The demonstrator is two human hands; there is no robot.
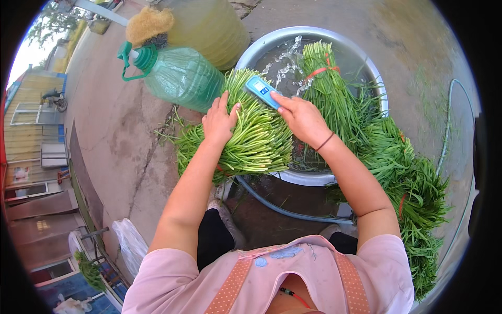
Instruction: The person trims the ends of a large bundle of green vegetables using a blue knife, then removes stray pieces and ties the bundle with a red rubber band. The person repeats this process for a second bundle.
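My left hand lies on a thick pile of garlic chives, its fingers spread over the stems. The pile rests across the left side of a metal basin of water. In my right hand is a light-blue hand tool, perhaps a brush, bearing a label. It touches the stem ends near the pile's top; its underside is hidden. Water drops splash just beyond it. Another chive bundle, tied with a red band, leans inside the basin with its pale ends up.
More tied chives lie to the right of the basin. A green plastic bottle and a large yellowish container stand left and behind. A blue hose curves near my feet; a thin hose runs along the right.
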